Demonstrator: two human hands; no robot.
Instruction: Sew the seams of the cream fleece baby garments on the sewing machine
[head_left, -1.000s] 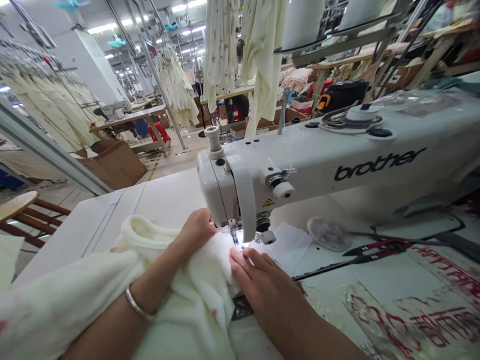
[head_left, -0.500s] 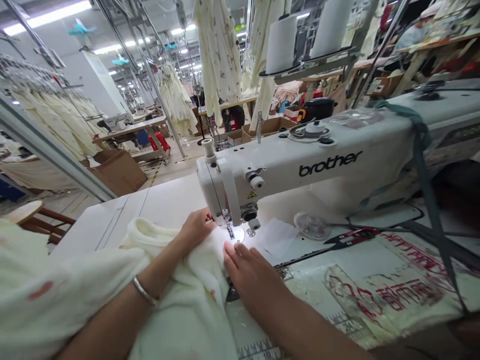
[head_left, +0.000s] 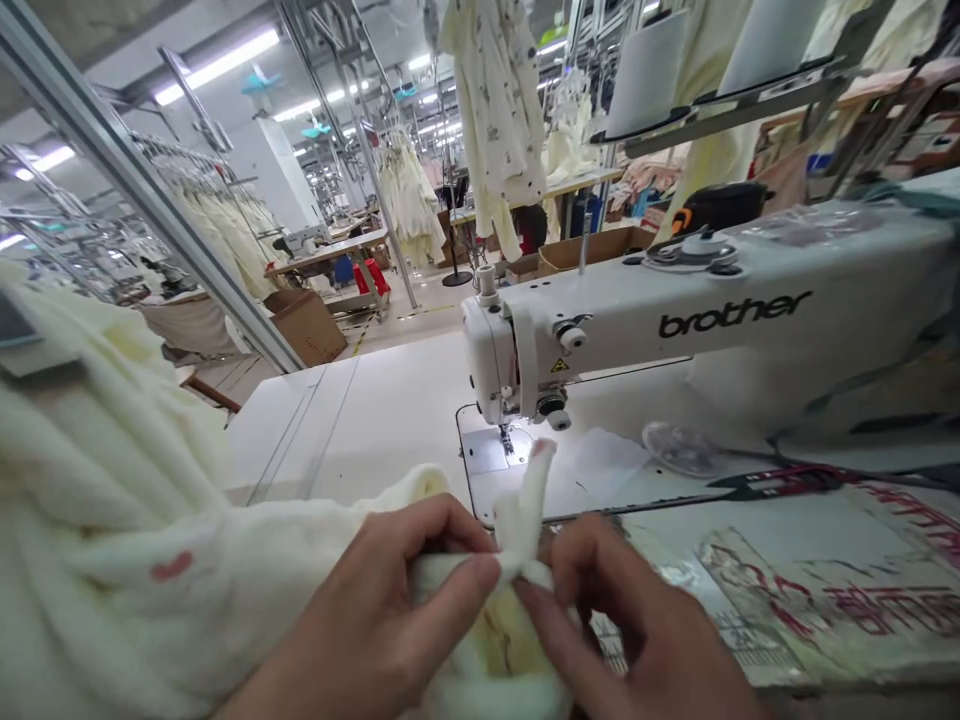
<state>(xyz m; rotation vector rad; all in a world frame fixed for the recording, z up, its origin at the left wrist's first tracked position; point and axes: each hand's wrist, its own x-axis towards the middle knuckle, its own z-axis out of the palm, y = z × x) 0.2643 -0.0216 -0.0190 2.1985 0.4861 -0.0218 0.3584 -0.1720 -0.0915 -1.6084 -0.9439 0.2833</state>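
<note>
**Cream plush fabric garment with pink patches [head_left: 225, 570] pinched between your left hand [head_left: 382, 610] and right hand [head_left: 637, 620]**

At the far left, the garment fills the side of your view, and a length of it runs across in front of you. Beyond it, an open brown cardboard box [head_left: 309, 328] stands on the floor. Next comes the white, smooth-topped counter [head_left: 397, 400], bare up to the machine.

Your left hand grips the fabric narrowly, thumb pressed on a fold. Between your 2 hands the cloth bunches, and 1 narrow end with a pink tip sticks up in front of the silver metal needle plate [head_left: 484, 450]. Behind that is the white, glossy sewing machine [head_left: 622, 330] lettered "brother", with 2 white thread cones [head_left: 649, 80] above it.

Your right hand, fingers curled, pinches the same fabric from the other side, its thumb meeting the fold. Past it, on the counter, lie a thin white scrap [head_left: 604, 460], a clear plastic disc [head_left: 679, 450] and red-and-black metal snips [head_left: 795, 482]; nearer you is a clear sheet with red markings [head_left: 817, 600].
</note>
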